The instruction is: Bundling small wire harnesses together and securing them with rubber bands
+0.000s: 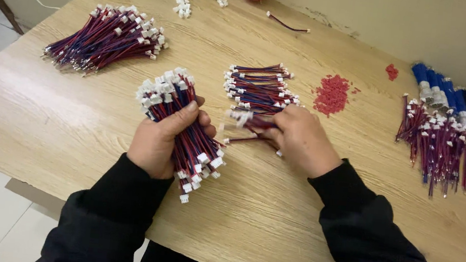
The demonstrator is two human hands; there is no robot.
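Near the front edge of the wooden table (269,223), a thick bundle of red-and-blue wires with white plastic connectors (182,128) is gripped by the left hand (159,140). A few wires from the flat pile of wires (258,90) are pinched in the closed right hand (302,139).

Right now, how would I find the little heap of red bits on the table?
Start at the wooden table and look past the right hand, toward the wall. Between the small pile of wires and the wires on the right lies the heap of red bits. It is loose crumbs, not long wires.
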